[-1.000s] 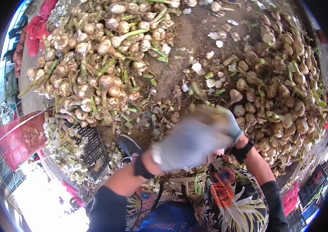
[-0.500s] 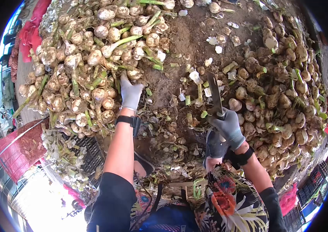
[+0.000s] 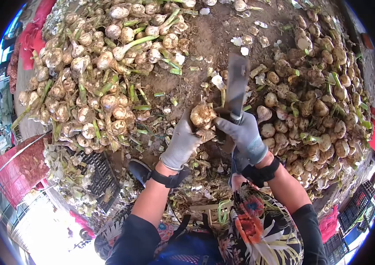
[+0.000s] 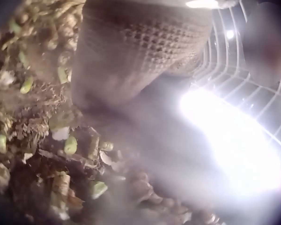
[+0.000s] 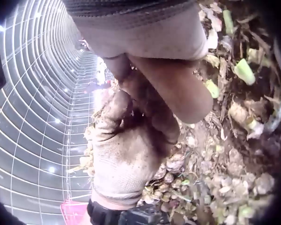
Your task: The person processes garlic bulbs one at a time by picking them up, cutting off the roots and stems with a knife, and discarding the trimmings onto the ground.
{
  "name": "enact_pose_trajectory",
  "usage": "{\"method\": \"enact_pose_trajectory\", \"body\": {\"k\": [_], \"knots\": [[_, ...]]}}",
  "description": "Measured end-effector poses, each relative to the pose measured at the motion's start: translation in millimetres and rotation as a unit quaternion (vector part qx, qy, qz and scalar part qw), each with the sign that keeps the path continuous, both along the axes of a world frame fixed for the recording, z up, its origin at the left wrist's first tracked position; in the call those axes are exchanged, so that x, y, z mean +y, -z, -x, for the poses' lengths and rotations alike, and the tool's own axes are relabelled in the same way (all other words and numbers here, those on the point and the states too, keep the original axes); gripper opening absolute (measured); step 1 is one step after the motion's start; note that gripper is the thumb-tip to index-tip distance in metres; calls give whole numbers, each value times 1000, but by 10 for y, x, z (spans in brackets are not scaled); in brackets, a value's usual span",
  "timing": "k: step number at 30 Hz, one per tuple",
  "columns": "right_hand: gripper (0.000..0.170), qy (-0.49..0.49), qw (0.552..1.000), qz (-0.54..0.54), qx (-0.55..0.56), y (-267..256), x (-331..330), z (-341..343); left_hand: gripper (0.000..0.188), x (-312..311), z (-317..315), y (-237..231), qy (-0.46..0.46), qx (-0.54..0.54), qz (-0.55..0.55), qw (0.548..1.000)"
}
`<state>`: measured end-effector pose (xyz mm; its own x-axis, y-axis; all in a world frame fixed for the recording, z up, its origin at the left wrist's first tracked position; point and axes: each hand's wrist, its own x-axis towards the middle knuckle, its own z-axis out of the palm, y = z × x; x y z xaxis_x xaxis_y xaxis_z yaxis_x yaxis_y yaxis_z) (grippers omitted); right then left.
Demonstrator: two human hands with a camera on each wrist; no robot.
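Observation:
In the head view, a dirt-covered garlic bulb [image 3: 202,114] is gripped in my gloved left hand [image 3: 181,143], its root end facing up. A broad-bladed knife [image 3: 237,84] is held by my gloved right hand [image 3: 244,134], with the blade pointing away from me. The right thumb [image 3: 225,125] reaches to the bulb's side. From the right wrist, the left glove [image 5: 124,159] and the right glove [image 5: 150,40] appear close together, the bulb mostly hidden between them. A blurred glove [image 4: 140,51] fills the top of the left wrist view.
A heap of garlic with stalks [image 3: 81,84] lies to the left, and trimmed bulbs [image 3: 324,106] are piled on the right. Stem pieces and peelings [image 3: 196,165] litter the soil between. A black crate [image 3: 101,174] sits at lower left, near a shoe [image 3: 139,171].
My left hand has come back from the left heap to the middle with a garlic bulb. The right hand, still holding the knife, has moved slightly left and up to meet it.

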<state>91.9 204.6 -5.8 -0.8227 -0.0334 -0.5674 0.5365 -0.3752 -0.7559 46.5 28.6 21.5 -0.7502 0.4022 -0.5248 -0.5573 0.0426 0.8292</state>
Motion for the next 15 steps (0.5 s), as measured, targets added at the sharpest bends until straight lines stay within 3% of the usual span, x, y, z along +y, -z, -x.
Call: {"method": "enact_pose_trajectory", "body": {"k": [1, 2, 3, 4, 5, 6, 8, 10, 12, 13, 14, 15], "knots": [[31, -49, 997, -32, -49, -41, 40, -19, 62, -21, -14, -26, 1, -4, 41, 999], [31, -48, 997, -31, -51, -116, 78, -42, 62, -91, -39, -29, 2, -5, 42, 999], [29, -143, 956, -242, 81, -187, 123, -63, 69, -207, -64, -16, 8, -36, 11, 999], [28, -229, 846, -434, 207, -251, 154, -76, 76, -323, -115, 15, 12, -66, -20, 998], [25, -290, 791, -492, 221, -305, 157, -65, 97, -384, -174, 59, -6, -40, -42, 998], [25, -290, 790, -493, 221, -337, 170, -65, 97, -432, -227, 86, -6, -39, -44, 998], [22, -315, 749, -524, 257, -369, 165, -71, 117, -475, -260, 52, -5, -2, -56, 998], [23, -322, 745, -528, 249, -377, 144, -112, 112, -445, -208, -61, -7, 4, -55, 998], [23, -329, 740, -535, 243, -376, 135, -129, 98, -429, -159, -163, 35, -64, -49, 996], [24, -310, 748, -531, 250, -374, 121, -161, 84, -399, -170, -219, 13, -60, -36, 997], [25, -290, 755, -529, 257, -371, 115, -179, 84, -413, -153, -230, 13, -61, -36, 997], [25, -290, 756, -528, 256, -372, 130, -182, 72, -437, -115, -229, 84, 37, -29, 995]]}}
